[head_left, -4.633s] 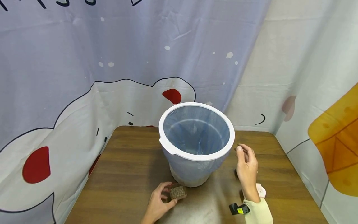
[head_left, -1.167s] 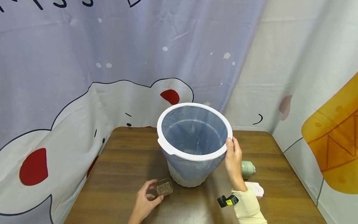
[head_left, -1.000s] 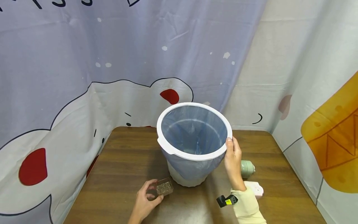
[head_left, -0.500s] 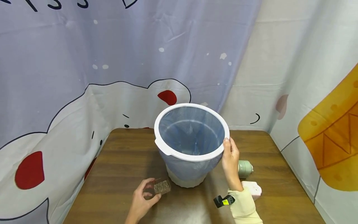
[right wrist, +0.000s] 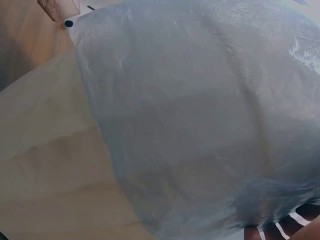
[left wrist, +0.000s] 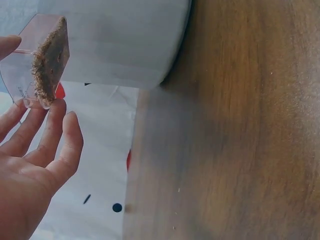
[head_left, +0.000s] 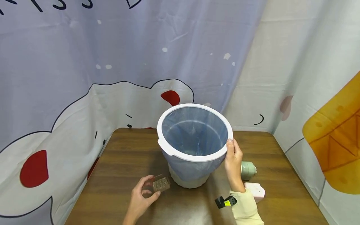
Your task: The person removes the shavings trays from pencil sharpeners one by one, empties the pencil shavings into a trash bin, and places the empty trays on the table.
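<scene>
My left hand (head_left: 139, 197) holds a small clear plastic box (head_left: 161, 183) between thumb and fingers, left of the bin's base. One side of the box carries a layer of brown, crumbly material (left wrist: 50, 62), tilted on edge in the left wrist view. A white trash bin stands upright at mid-table, its white rim (head_left: 197, 158) pressing down a bluish translucent bag (right wrist: 180, 100). At the right side of that rim my right hand (head_left: 234, 165) grips, thumb on top and fingers underneath. Mostly bag and bin wall (right wrist: 50, 160) fill the right wrist view.
Right of the bin, a pale green cylindrical object (head_left: 248, 170) lies behind my right wrist. A white-pink object (head_left: 255, 190) sits beside my sleeve. The brown wooden table (head_left: 118, 175) backs onto a printed cloth curtain (head_left: 126, 37).
My right hand has come left from beside the bin onto its rim, uncovering the green object. My left hand has drawn the clear box leftward, away from the bin, and tilted it slightly.
</scene>
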`<state>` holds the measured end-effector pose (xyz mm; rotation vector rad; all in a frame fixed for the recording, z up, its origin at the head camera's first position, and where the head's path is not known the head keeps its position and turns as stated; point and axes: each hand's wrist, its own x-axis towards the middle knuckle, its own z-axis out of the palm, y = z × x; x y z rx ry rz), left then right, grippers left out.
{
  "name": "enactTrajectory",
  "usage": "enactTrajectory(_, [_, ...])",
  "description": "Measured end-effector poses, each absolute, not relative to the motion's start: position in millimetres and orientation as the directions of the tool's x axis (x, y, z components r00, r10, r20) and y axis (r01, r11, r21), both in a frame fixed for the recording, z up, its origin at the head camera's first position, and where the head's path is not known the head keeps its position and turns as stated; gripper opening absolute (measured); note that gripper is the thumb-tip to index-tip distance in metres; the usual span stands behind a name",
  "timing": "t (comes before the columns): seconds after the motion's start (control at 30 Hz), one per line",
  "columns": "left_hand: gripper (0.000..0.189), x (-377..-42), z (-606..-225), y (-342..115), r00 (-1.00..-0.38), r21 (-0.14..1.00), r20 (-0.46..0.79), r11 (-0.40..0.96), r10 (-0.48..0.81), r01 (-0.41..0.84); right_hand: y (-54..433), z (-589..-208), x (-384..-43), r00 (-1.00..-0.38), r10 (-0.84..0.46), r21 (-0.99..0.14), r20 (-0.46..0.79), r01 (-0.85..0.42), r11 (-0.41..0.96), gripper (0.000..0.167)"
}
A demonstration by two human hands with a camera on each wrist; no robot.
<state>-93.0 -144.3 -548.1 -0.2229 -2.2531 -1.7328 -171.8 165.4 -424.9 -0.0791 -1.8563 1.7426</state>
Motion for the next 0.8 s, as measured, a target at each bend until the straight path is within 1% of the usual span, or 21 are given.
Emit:
enactTrajectory(0.17, [0.059,-93,-544,-143,-0.949,0.923,0.311,0.257,-0.06,0.286,167,-427,-172,-0.824,0.428,-0.928,0.371,-0.346,0.138,0.039])
enactTrajectory(0.3, [0.058,-89,-532,-141,-0.948,0.923,0.311,0.259,-0.07,0.284,166,-426,-172,-0.821,0.434,-0.927,0.372,-0.351,0.13,0.04])
enactTrajectory(0.47, [0.056,-82,-512,-139,-0.942,0.915,0.33,0.266,-0.063,0.302,164,-424,-171,-0.811,0.456,-0.93,0.365,-0.342,0.136,0.039])
enactTrajectory(0.8, [0.054,-77,-497,-137,-0.917,0.886,0.394,0.291,-0.063,0.361,163,-422,-171,-0.815,0.467,-0.938,0.343,-0.324,0.124,0.039])
